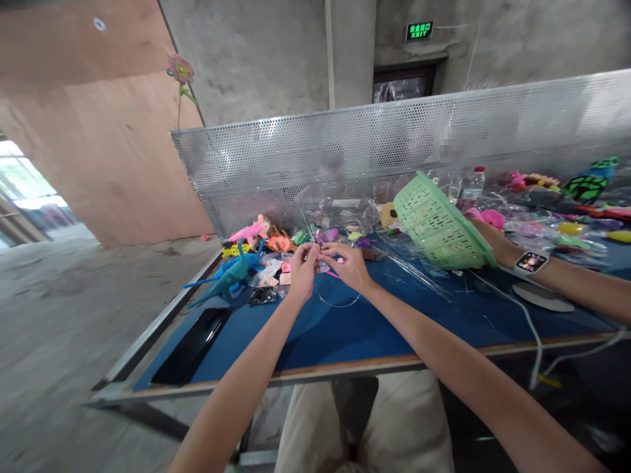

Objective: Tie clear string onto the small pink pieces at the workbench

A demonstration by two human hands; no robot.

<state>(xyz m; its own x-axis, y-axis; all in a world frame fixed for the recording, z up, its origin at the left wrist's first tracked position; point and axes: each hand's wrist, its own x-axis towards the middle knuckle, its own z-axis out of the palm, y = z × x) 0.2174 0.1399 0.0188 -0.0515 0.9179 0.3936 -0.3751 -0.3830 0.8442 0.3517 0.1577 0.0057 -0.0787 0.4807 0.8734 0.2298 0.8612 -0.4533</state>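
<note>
Both hands have a closed grip: the left hand (303,268) and right hand (351,264) pinch a small pink piece (332,273) over the blue table (320,345). Below it curves a thin clear line (339,306). Leftward is a long-necked teal figure (235,277); rightward, a slotted green basket (436,226); behind, a perforated metal panel (286,151).

Table (315,341): Surface and Load

Blue top, wood-trimmed front edge, metal frame. Positions are read from the surface centre, 6 o'clock nearest the wearer.
- 8 o'clock: glossy black slab (190,348), flat.
- 9 o'clock: teal long-necked toy (234,279), upright.
- 12 o'clock: clear plastic packaging (351,211).
- 2 o'clock: red-capped bottle (473,189), upright.
- 3 o'clock: grey oval plate (542,298).
</note>
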